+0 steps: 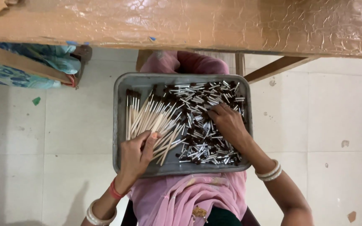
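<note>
While left hand holds sticks, right hand seemingly grips caps.

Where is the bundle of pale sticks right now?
In the head view, the pale sticks lie fanned in the left half of the metal tray, held by the left hand, beside the silver pieces.

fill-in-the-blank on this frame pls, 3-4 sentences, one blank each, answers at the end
1. The grey metal tray rests on the person's ____, over pink cloth.
2. The left hand grips a bunch of pale ____ with dark tips.
3. The right hand reaches into the heap of small silver and dark pieces on the ____ side of the tray.
4. Both wrists wear ____ bangles.

Missing words: lap; sticks; right; white
</note>
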